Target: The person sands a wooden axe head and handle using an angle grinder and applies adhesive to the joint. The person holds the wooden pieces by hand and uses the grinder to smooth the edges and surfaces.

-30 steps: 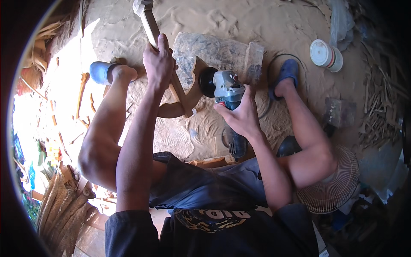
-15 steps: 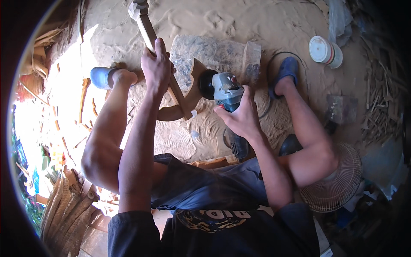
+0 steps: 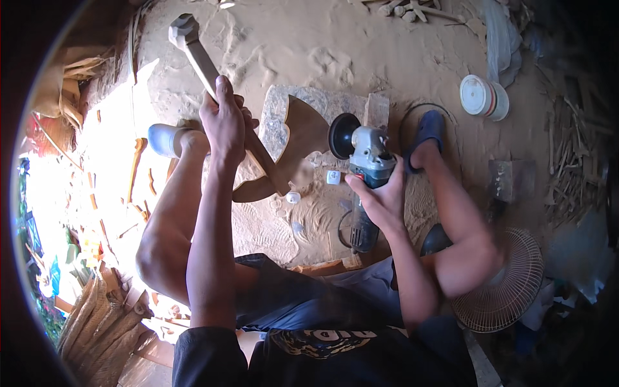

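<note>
A wooden axe (image 3: 302, 132) with a broad double-bladed head and a knobbed handle end lies across the space between my legs. My left hand (image 3: 225, 126) is wrapped round its handle, the knob pointing far left and the head toward the middle. In my right hand (image 3: 385, 197) is an angle grinder (image 3: 373, 148), gripped by its body with the thumb by the red switch. The grinder's round black pad (image 3: 342, 135) sits just right of the upper blade, with a small gap between them. Behind the axe head lies a worn, dusty block (image 3: 351, 100).
Two small whitish pieces (image 3: 333, 177) (image 3: 293, 197) lie on the sandy floor. A white lidded tub (image 3: 476, 95) stands at the far right, near scrap sticks (image 3: 567, 142). A fan (image 3: 506, 284) is by my right knee. Woven sacking (image 3: 97, 322) lies at the near left.
The grinder has moved right, its pad drawing away from the axe blade. The axe's knobbed end has shifted left. My view has shifted slightly, so the floor things sit lower.
</note>
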A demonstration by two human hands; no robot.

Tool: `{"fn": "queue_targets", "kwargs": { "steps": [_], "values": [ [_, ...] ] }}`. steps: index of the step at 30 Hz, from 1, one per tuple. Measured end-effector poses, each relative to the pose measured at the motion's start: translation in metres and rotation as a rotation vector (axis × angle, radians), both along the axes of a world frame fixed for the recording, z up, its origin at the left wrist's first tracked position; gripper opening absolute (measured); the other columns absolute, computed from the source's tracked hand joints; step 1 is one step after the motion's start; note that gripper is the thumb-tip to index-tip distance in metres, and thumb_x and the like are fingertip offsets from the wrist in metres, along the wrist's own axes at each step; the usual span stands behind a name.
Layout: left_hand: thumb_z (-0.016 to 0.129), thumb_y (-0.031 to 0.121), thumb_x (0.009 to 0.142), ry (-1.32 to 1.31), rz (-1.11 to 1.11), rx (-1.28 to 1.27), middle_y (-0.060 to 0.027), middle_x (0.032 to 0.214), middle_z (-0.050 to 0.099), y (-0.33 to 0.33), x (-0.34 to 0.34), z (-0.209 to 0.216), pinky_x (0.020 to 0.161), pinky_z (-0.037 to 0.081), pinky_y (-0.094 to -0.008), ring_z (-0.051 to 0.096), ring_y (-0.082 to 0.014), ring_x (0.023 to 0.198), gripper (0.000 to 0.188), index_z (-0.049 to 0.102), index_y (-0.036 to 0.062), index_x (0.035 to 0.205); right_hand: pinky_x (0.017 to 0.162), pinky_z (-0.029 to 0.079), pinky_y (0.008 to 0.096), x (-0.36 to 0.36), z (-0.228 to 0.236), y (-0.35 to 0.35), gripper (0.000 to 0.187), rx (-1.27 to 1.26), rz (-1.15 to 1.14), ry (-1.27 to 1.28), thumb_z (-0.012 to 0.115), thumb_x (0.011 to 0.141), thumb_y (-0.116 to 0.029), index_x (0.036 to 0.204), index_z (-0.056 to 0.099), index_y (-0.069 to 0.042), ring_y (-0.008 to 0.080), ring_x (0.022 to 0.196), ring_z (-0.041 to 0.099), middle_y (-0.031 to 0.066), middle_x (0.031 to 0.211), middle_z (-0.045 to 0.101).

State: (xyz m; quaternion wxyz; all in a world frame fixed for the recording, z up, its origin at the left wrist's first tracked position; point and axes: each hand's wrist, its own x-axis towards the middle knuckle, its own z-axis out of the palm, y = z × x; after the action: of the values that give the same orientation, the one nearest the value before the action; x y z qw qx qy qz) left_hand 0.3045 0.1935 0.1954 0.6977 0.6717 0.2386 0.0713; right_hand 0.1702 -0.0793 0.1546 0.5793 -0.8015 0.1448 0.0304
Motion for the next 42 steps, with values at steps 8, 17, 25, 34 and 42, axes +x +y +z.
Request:
{"fn": "queue_targets", "kwargs": {
  "steps": [8,17,25,34,42],
  "values": [
    [0.050,0.055,0.113,-0.288,0.152,-0.467,0.0032,0.076,0.042,0.003,-0.005,0.108,0.051,0.036,-0.0268,0.037,-0.0090,0.056,0.040,0.047,0.0177,0.099,0.075,0.062,0.0414,0.023,0.006,-0.031,0.044,0.791,-0.168,0.060,0.081,0.090,-0.023,0.122,0.059,-0.001,0.0243,0.083,0.071,0.0137,0.101,0.069],
    [0.050,0.065,0.110,-0.390,0.170,-0.618,0.0052,0.075,0.036,0.000,-0.034,0.154,0.049,0.030,-0.0250,0.031,-0.0075,0.053,0.046,0.049,0.0193,0.106,0.096,0.056,0.0458,0.023,-0.079,-0.001,0.080,2.162,0.166,0.426,0.072,0.095,-0.050,0.148,0.044,0.002,0.0281,0.105,0.068,0.0128,0.115,0.064],
    [0.050,0.065,0.110,-0.463,0.197,-0.724,0.0050,0.072,0.035,0.015,-0.049,0.168,0.048,0.028,-0.0252,0.028,-0.0080,0.052,0.048,0.047,0.0168,0.109,0.078,0.058,0.0428,0.010,-0.082,0.023,0.070,1.916,0.229,0.626,0.064,0.093,-0.074,0.107,0.070,-0.006,0.0254,0.090,0.070,0.0131,0.102,0.070],
    [0.051,0.064,0.109,-0.533,0.175,-0.883,0.0065,0.069,0.034,0.015,-0.057,0.176,0.044,0.027,-0.0240,0.028,-0.0070,0.049,0.046,0.047,0.0183,0.107,0.081,0.060,0.0488,-0.021,-0.096,0.033,0.065,1.293,-0.010,0.620,0.060,0.099,-0.063,0.120,0.063,-0.002,0.0325,0.084,0.071,0.0168,0.098,0.070],
    [0.053,0.053,0.112,-0.645,0.074,-1.085,0.0082,0.064,0.034,0.021,-0.061,0.168,0.039,0.024,-0.0241,0.029,-0.0070,0.044,0.037,0.049,0.0190,0.099,0.090,0.057,0.0404,-0.055,-0.074,0.037,0.067,0.068,0.004,0.368,0.089,0.068,-0.017,0.126,0.060,0.001,0.0267,0.102,0.070,0.0131,0.113,0.069]
  ]
}}
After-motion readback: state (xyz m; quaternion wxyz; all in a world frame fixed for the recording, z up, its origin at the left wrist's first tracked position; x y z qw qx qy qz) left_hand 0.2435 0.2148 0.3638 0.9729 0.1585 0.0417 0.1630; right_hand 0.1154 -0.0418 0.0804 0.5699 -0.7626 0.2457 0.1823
